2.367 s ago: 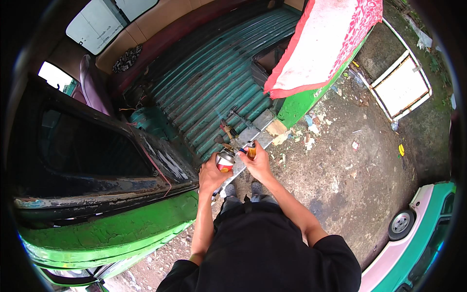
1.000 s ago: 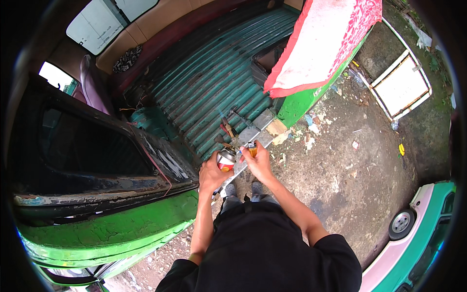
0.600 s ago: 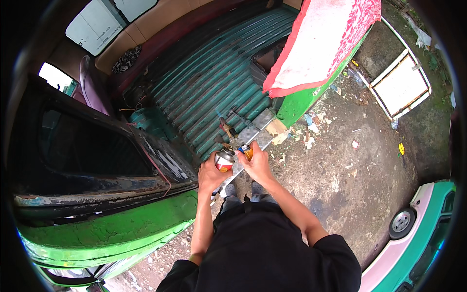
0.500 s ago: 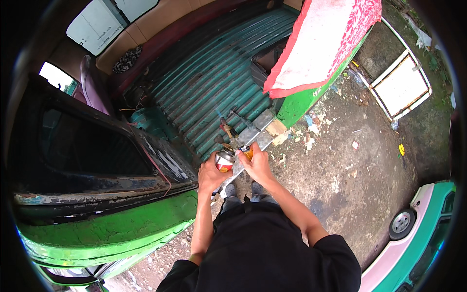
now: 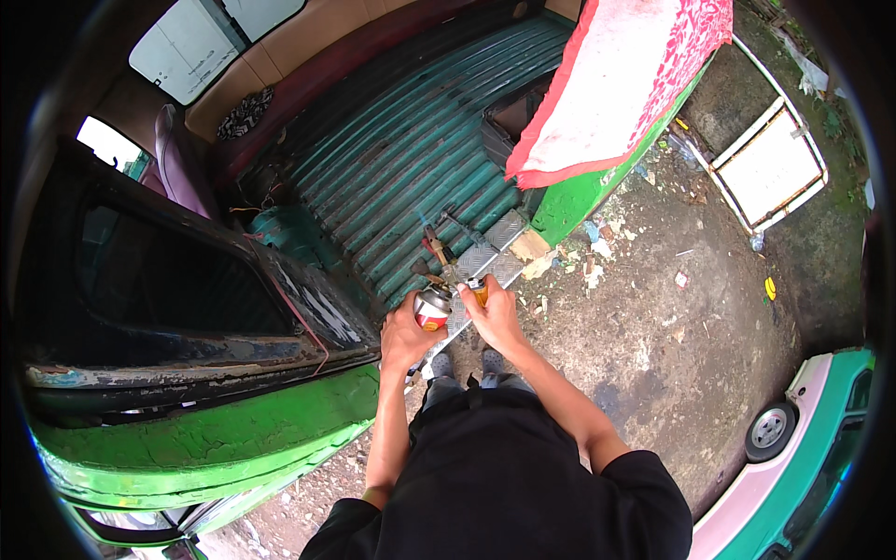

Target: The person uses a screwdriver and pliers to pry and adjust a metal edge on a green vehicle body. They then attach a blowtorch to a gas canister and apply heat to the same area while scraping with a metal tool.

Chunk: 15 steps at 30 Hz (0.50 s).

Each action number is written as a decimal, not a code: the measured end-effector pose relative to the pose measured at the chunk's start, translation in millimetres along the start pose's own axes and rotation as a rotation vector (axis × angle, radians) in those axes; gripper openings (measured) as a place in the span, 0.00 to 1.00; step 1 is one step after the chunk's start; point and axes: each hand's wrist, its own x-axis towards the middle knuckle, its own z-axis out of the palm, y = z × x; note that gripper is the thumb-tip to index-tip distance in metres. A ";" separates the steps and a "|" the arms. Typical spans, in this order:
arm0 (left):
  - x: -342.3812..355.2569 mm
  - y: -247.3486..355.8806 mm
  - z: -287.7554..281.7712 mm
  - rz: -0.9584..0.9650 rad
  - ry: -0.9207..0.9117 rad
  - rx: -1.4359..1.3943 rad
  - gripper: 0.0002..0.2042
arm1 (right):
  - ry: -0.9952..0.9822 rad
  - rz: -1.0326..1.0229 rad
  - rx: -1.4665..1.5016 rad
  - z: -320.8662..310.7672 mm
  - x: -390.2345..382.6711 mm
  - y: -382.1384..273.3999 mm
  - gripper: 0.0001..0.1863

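My left hand [image 5: 403,334] is wrapped round a silver, red and white gas canister [image 5: 432,308]. A blowtorch head [image 5: 437,248] with a brass-coloured nozzle points away from me above the canister, and a faint blue flame [image 5: 421,218] shows at its tip. My right hand [image 5: 495,315] is closed on a small orange-yellow lighter [image 5: 480,291], close beside the canister. Both hands are above a metal tread-plate step [image 5: 504,231] at the edge of a ribbed green vehicle floor [image 5: 392,191]. My fingers hide parts of the lighter and the canister.
A red-and-white cloth [image 5: 607,93] hangs over a green door panel [image 5: 583,201] at the right. A dark vehicle body panel [image 5: 187,280] is on the left. Debris lies on the concrete ground [image 5: 644,327], with a white framed panel [image 5: 770,163] and parked car [image 5: 793,448] farther right.
My right hand and the lighter have shifted very slightly to the right. My left hand keeps its hold on the canister, and the blue flame is there in both frames.
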 end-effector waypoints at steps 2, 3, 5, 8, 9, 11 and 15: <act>-0.3 2.2 -1.1 0.003 -0.001 -0.009 0.36 | -0.013 0.039 -0.011 -0.9 0.4 -0.4 0.19; -0.3 2.9 -1.5 0.004 -0.001 -0.014 0.35 | -0.014 0.039 -0.017 -0.6 0.7 0.3 0.19; -0.3 0.2 0.1 0.020 0.015 -0.001 0.35 | -0.018 0.040 -0.029 0.4 1.2 2.3 0.19; -0.5 0.0 0.2 0.028 0.019 0.010 0.35 | -0.011 0.032 -0.016 0.9 0.7 2.3 0.19; -0.5 0.3 0.0 0.028 0.017 0.013 0.35 | -0.010 0.032 -0.020 1.2 0.5 2.5 0.19; -0.1 -1.0 0.3 0.027 0.011 0.006 0.35 | -0.007 0.034 -0.028 1.6 0.0 2.8 0.19; 0.3 -2.4 0.8 0.015 -0.006 -0.001 0.35 | -0.006 0.035 -0.019 2.2 0.7 4.8 0.19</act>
